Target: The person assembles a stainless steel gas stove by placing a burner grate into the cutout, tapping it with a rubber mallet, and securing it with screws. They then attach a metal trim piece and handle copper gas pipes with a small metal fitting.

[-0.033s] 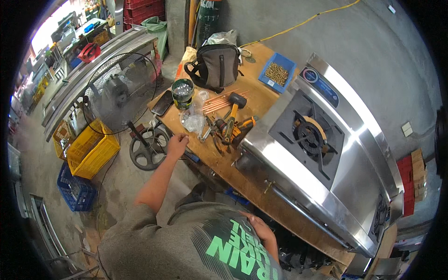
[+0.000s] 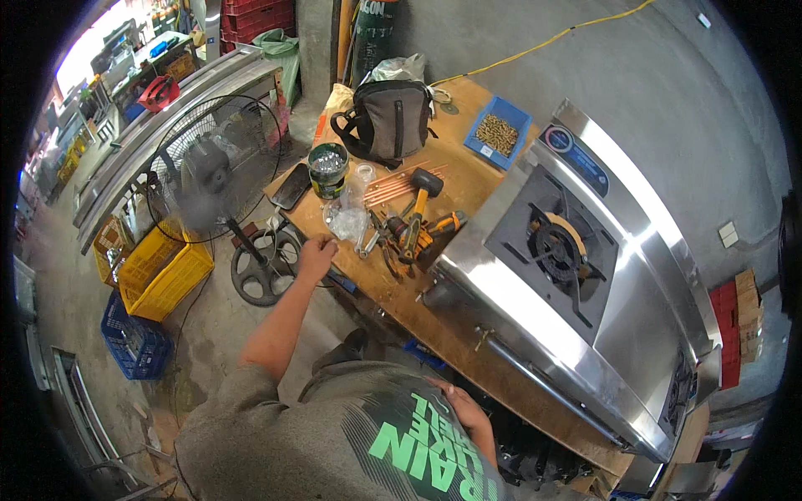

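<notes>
My left hand (image 2: 317, 256) is at the left edge of the wooden workbench (image 2: 376, 284), its fingers curled together. Whatever may be in them is too small to make out. Close by lie a clear plastic bag (image 2: 346, 220) and a pile of hand tools, with a pair of pliers (image 2: 391, 257) and a power drill (image 2: 418, 234) among them. Across the pile rests a black-headed mallet (image 2: 424, 185). My right hand (image 2: 469, 415) is low against the front of my shirt, and its fingers are mostly hidden.
A steel gas stove (image 2: 576, 275) covers the bench's right side. Behind the tools are copper rods (image 2: 393, 190), a tin of small metal parts (image 2: 328, 167), a phone (image 2: 291, 187), a backpack (image 2: 393, 125) and a blue bin of brass fittings (image 2: 498, 134). A fan (image 2: 209, 167) and yellow crate (image 2: 167, 280) stand left.
The view has shifted very slightly. My left hand stays at the bench edge, and the right remains against my shirt.
</notes>
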Demonstrator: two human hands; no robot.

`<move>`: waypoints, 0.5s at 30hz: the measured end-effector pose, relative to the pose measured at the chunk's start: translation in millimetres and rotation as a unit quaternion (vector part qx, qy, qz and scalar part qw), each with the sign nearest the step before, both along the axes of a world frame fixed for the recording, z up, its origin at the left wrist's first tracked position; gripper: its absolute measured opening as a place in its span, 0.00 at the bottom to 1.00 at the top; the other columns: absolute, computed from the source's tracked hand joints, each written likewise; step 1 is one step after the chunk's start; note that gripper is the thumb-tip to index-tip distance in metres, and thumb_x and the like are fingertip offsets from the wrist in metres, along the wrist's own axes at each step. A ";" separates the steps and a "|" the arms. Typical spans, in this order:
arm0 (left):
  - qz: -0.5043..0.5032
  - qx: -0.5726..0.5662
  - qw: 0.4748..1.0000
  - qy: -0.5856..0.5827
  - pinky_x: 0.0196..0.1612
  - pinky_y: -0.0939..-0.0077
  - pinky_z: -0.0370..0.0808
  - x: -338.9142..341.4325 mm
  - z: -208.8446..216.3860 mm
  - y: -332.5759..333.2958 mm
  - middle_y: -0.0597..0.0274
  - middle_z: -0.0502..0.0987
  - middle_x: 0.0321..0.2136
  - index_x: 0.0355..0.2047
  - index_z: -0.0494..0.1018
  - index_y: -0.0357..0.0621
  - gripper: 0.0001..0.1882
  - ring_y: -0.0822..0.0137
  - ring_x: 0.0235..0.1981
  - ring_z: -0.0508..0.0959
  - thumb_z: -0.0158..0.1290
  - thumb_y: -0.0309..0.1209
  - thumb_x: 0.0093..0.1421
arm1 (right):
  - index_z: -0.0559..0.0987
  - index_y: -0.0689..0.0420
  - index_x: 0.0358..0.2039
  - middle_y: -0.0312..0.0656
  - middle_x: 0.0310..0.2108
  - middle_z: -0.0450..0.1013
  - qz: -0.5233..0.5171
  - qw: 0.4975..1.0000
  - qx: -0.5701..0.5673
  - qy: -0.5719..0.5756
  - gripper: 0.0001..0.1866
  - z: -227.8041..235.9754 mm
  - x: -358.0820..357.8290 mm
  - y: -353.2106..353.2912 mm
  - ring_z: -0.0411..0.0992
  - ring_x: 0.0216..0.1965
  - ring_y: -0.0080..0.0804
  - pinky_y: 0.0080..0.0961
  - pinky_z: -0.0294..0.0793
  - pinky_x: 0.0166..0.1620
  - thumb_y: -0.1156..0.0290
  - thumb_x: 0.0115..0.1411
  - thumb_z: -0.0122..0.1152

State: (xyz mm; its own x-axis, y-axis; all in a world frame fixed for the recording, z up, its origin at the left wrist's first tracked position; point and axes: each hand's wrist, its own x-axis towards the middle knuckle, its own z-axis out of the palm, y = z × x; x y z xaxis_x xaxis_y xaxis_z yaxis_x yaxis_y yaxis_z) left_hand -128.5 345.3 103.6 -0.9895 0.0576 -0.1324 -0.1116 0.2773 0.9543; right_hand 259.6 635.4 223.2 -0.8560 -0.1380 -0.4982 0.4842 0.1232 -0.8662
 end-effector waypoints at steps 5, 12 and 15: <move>0.000 0.051 0.995 0.081 0.38 0.75 0.74 -53.6 22.9 -5.4 0.62 0.81 0.29 0.40 0.79 0.36 0.10 0.72 0.31 0.79 0.55 0.30 0.63 | 0.67 0.61 0.66 0.52 0.63 0.67 0.028 0.999 -0.017 0.019 0.40 13.2 -56.1 -16.3 0.64 0.65 0.43 0.35 0.58 0.67 0.37 0.71 0.37; -0.036 0.009 0.996 0.085 0.36 0.75 0.74 -90.2 35.6 -12.1 0.61 0.81 0.28 0.40 0.79 0.36 0.10 0.73 0.30 0.79 0.56 0.30 0.63 | 0.66 0.62 0.66 0.52 0.62 0.68 0.030 0.998 -0.007 0.055 0.40 32.9 -105.1 -40.4 0.65 0.63 0.42 0.35 0.60 0.65 0.39 0.71 0.41; -0.052 -0.005 0.993 0.102 0.36 0.76 0.74 -102.8 43.6 -11.3 0.60 0.81 0.27 0.40 0.79 0.36 0.10 0.74 0.29 0.78 0.56 0.29 0.63 | 0.67 0.61 0.66 0.52 0.60 0.70 0.013 0.999 -0.008 0.037 0.39 35.8 -114.7 -48.0 0.66 0.62 0.41 0.35 0.61 0.65 0.39 0.70 0.42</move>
State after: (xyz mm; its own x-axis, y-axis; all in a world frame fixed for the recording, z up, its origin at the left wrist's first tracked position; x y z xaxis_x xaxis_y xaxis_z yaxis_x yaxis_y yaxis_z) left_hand -231.3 334.0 147.2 -0.9845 0.1611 0.0689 0.1135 0.2867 0.9513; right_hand 144.9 587.4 259.0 -0.8864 -0.1675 -0.4315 0.4160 0.1202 -0.9014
